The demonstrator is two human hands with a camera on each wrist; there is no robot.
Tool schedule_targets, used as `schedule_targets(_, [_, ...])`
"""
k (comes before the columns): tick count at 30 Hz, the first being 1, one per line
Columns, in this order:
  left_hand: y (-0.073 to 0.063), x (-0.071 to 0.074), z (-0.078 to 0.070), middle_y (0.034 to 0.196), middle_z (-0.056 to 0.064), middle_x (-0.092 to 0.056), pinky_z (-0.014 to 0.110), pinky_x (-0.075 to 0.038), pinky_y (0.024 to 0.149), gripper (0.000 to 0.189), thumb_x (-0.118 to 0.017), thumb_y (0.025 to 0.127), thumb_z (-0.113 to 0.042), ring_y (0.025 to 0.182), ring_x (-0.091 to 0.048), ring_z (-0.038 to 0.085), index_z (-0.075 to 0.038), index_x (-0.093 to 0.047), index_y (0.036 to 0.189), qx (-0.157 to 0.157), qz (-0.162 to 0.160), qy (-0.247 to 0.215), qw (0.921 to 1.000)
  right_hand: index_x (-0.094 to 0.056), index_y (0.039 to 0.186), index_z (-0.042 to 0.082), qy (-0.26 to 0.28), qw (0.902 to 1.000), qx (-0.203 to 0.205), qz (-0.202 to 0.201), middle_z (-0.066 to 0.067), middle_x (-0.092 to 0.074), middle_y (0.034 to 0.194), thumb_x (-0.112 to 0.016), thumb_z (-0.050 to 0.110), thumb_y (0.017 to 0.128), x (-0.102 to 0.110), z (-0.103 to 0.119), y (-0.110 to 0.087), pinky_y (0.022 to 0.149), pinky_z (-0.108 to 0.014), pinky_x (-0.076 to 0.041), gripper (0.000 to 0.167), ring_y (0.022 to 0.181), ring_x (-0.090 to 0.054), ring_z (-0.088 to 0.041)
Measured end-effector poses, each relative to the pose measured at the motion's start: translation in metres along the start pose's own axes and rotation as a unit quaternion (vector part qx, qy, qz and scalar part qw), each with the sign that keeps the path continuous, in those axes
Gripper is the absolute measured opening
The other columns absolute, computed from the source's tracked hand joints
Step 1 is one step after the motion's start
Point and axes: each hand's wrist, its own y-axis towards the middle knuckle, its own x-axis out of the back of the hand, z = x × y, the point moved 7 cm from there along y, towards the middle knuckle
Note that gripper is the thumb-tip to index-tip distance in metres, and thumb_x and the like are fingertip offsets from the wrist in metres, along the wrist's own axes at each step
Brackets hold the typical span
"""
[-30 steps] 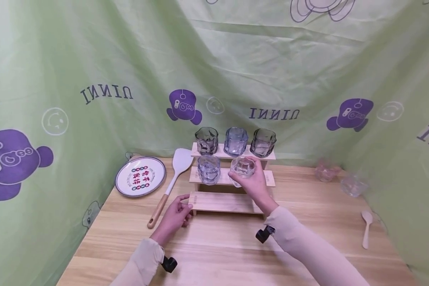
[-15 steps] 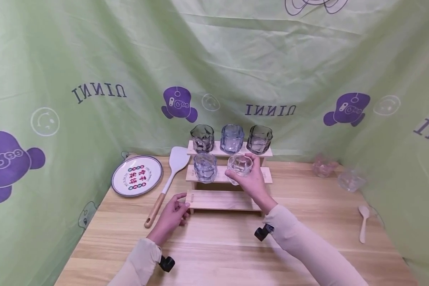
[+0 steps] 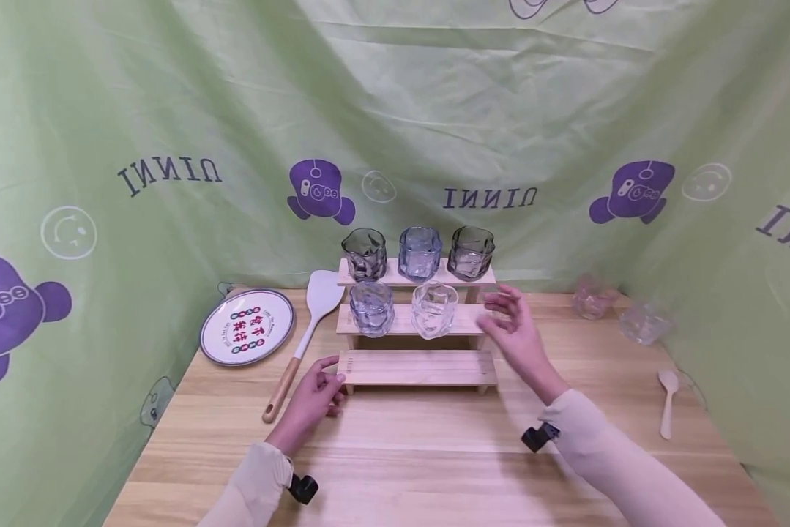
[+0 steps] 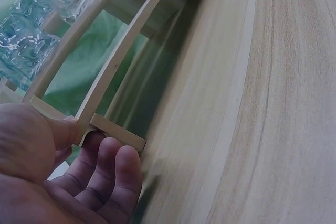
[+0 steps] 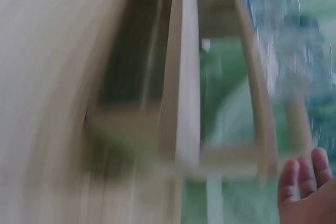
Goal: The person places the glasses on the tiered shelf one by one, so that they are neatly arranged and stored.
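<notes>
Right hand: fingers spread and relaxed, holding nothing, hovering just beside the right end of the middle step of the wooden stepped rack. Nearest item: clear glass, standing upright on the middle step, near the hand but apart from it. Right wrist view is blurred; only fingertips and rack edges can be made out.

Left hand: thumb and fingers pinch the left end of the rack's lowest step. Left wrist view confirms it: thumb on top of the slat end, fingers curled beneath the rack foot.

Rack stands on the table, toward the far edge, roughly central. Middle step also carries a bluish glass left of the clear one. Top step: three glasses in a row. Lowest step bare.

Toward the table's far left corner: printed plate, with a white spatula between it and the rack. Toward the far right corner: pink glass and another clear glass. Near the right edge: small spoon.
</notes>
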Motion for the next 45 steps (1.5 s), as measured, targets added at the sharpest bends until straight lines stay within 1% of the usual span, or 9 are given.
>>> schedule_targets(3, [0.000,0.001,0.000,0.095,0.018,-0.060,0.035,-0.059,0.059,0.048,-0.062,0.102,-0.011,0.078,-0.062,0.025,-0.007,-0.046,0.147,0.003,0.000,-0.002,1.0000,-0.038,0.144,0.003,0.029,0.9964,0.027,-0.075,-0.024,-0.052,0.133,-0.069,0.001,0.095,0.046,-0.003,0.002,0.098,-0.024,-0.049,0.058,0.120,-0.051,-0.032])
schedule_targets(6, [0.000,0.003,-0.001,0.096,0.017,-0.060,0.036,-0.059,0.059,0.048,-0.062,0.102,-0.011,0.079,-0.062,0.026,-0.009,-0.046,0.147,0.006,-0.005,-0.001,1.0000,-0.046,0.138,0.000,0.049,0.9820,0.052,-0.175,-0.019,-0.057,0.123,-0.070,0.000,0.094,0.101,-0.009,0.006,0.094,-0.021,-0.049,0.050,0.112,-0.055,-0.023])
schedule_targets(10, [-0.002,0.005,-0.002,0.097,0.017,-0.060,0.037,-0.060,0.061,0.049,-0.063,0.102,-0.011,0.080,-0.063,0.027,-0.009,-0.046,0.148,0.012,-0.012,0.000,0.9999,-0.047,0.138,0.003,0.002,0.9634,0.036,-0.266,-0.006,-0.059,0.120,-0.072,0.010,0.096,0.171,-0.023,0.009,0.097,-0.019,-0.044,0.049,0.111,-0.054,-0.014])
schedule_targets(17, [-0.004,0.008,-0.002,0.097,0.016,-0.061,0.037,-0.060,0.063,0.049,-0.063,0.102,-0.014,0.081,-0.063,0.027,-0.009,-0.046,0.148,0.012,-0.017,0.006,0.9998,-0.030,0.151,0.014,-0.150,0.9458,-0.092,-0.273,-0.002,-0.041,0.141,-0.072,0.030,0.096,0.244,-0.044,0.009,0.110,-0.024,-0.034,0.071,0.128,-0.038,-0.016])
schedule_targets(24, [-0.004,0.006,0.000,0.098,0.017,-0.061,0.037,-0.060,0.062,0.048,-0.063,0.102,-0.013,0.081,-0.063,0.028,-0.009,-0.047,0.147,0.017,-0.013,0.002,0.9998,-0.010,0.160,0.003,-0.273,0.9102,-0.214,-0.227,-0.026,-0.014,0.162,-0.071,0.039,0.093,0.278,-0.065,-0.008,0.118,-0.059,-0.019,0.098,0.145,-0.016,-0.046])
schedule_targets(33, [-0.003,0.005,0.002,0.099,0.019,-0.062,0.035,-0.059,0.062,0.048,-0.062,0.102,-0.012,0.080,-0.063,0.027,-0.011,-0.047,0.147,0.017,-0.011,0.002,0.9998,-0.012,0.157,-0.006,-0.354,0.8833,-0.250,-0.179,-0.043,-0.014,0.152,-0.064,0.054,0.094,0.281,-0.069,-0.011,0.103,-0.071,-0.023,0.101,0.135,-0.011,-0.059])
schedule_targets(35, [-0.003,0.005,0.002,0.099,0.018,-0.062,0.035,-0.060,0.062,0.048,-0.062,0.102,-0.012,0.080,-0.063,0.027,-0.011,-0.047,0.147,0.012,-0.010,0.003,0.9999,-0.008,0.158,-0.005,-0.351,0.8855,-0.254,-0.168,-0.044,-0.010,0.152,-0.062,0.057,0.094,0.279,-0.069,-0.011,0.103,-0.074,-0.023,0.104,0.135,-0.010,-0.062])
schedule_targets(41, [-0.001,0.002,0.001,0.097,0.018,-0.061,0.034,-0.058,0.059,0.049,-0.063,0.102,-0.013,0.078,-0.063,0.027,-0.008,-0.046,0.148,0.003,-0.006,0.000,1.0000,0.013,0.158,0.003,-0.285,0.9162,-0.251,-0.128,-0.037,-0.002,0.159,-0.067,0.052,0.094,0.270,-0.070,-0.011,0.104,-0.079,-0.022,0.114,0.138,-0.011,-0.064])
schedule_targets(45, [-0.001,0.001,0.002,0.098,0.021,-0.060,0.037,-0.059,0.061,0.050,-0.062,0.102,-0.012,0.079,-0.063,0.029,-0.007,-0.045,0.149,0.004,-0.008,0.006,0.9999,0.008,0.159,0.002,-0.291,0.9126,-0.261,-0.121,-0.040,-0.009,0.156,-0.067,0.060,0.091,0.266,-0.072,-0.015,0.100,-0.081,-0.023,0.117,0.135,-0.014,-0.065])
